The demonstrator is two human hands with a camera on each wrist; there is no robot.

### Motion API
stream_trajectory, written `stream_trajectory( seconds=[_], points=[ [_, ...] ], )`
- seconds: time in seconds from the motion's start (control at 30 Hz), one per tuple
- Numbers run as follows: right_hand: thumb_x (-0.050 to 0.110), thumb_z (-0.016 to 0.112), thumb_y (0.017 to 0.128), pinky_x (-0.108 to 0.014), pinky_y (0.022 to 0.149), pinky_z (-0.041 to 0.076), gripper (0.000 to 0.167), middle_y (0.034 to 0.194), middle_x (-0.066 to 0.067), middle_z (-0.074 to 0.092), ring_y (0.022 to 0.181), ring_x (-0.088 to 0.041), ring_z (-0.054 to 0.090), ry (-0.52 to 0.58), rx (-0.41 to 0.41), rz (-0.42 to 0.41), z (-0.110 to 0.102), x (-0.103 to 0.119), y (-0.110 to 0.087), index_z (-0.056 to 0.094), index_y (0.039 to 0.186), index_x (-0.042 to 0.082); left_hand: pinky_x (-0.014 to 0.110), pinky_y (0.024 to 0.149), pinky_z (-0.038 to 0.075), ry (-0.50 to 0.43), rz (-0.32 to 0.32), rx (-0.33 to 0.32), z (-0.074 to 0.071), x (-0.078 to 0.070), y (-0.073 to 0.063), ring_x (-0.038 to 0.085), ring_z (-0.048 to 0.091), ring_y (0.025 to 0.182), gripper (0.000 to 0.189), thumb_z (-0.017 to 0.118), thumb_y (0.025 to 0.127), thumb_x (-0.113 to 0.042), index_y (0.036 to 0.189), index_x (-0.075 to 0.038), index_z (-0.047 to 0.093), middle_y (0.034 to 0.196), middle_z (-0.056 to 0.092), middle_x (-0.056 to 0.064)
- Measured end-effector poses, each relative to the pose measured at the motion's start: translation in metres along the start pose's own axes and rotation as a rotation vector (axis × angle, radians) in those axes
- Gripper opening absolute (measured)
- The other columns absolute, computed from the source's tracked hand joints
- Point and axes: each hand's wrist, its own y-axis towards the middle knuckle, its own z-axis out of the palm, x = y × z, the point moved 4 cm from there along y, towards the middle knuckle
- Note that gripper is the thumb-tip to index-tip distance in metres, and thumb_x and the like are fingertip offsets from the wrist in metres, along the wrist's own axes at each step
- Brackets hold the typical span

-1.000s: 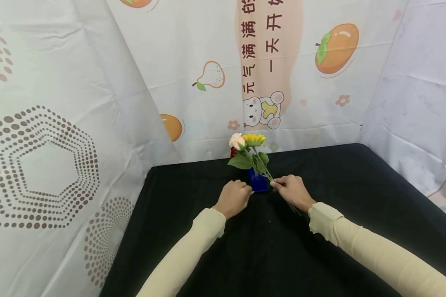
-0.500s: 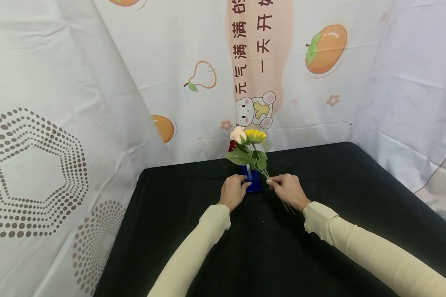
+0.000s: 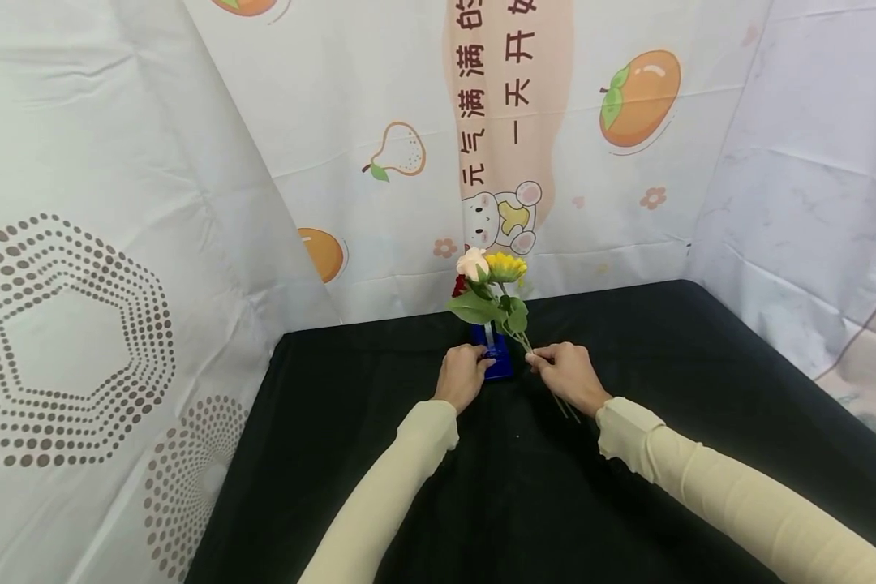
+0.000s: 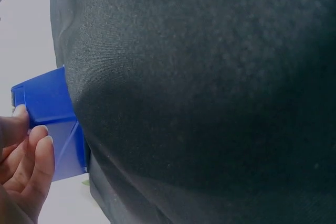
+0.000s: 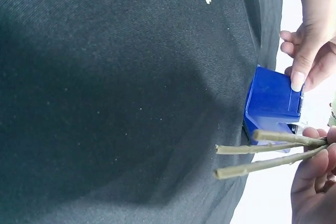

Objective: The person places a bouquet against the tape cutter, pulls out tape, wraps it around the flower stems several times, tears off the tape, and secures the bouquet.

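My right hand (image 3: pixel 568 375) pinches a bunch of three green-brown flower stems (image 5: pixel 247 169) between thumb and fingers. At the far end of the bunch are a pale peach rose (image 3: pixel 472 264), a yellow flower (image 3: pixel 507 268) and a red flower (image 3: pixel 460 285), partly hidden, with green leaves (image 3: pixel 474 308). Just left of the stems, a blue plastic tape dispenser (image 3: pixel 498 367) stands on the black cloth, a clear strip (image 3: pixel 490 334) showing along it. My left hand (image 3: pixel 461 376) grips the dispenser's near end, its thumb on the blue surface. The cut stem ends point back toward me.
Black cloth (image 3: pixel 482 503) covers the table. White printed curtains (image 3: pixel 380 73) hang behind and at both sides. A tiny pale scrap (image 5: pixel 208 1) lies on the cloth.
The left hand has moved from beside the dispenser's front corner up onto it and grips it. The right hand keeps hold of the stems; the flower heads have shifted slightly.
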Motion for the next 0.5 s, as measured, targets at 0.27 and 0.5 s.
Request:
stream_trajectory(
  seconds=[0.27, 0.5],
  points=[
    [0.023, 0.059, 0.106, -0.038, 0.065, 0.047, 0.031, 0.095, -0.011, 0.075, 0.067, -0.019, 0.059, -0.018, -0.024, -0.006, -0.006, -0.008, 0.003, 0.075, 0.119, 0.000, 0.023, 0.073, 0.056, 0.005, -0.012, 0.024, 0.001, 0.001, 0.006, 0.018, 0.073, 0.095, 0.024, 0.067, 0.101, -0.019, 0.119, -0.008, 0.077, 0.117, 0.075, 0.007],
    [0.022, 0.059, 0.106, -0.037, 0.064, 0.048, 0.034, 0.099, -0.015, 0.076, 0.066, -0.018, 0.060, -0.022, -0.046, 0.026, -0.017, -0.019, 0.003, 0.071, 0.125, -0.004, 0.022, 0.068, 0.055, 0.046, -0.008, 0.050, 0.001, 0.001, 0.006, 0.017, 0.073, 0.090, 0.026, 0.066, 0.102, -0.023, 0.120, -0.009, 0.077, 0.117, 0.075, 0.007]
  ],
)
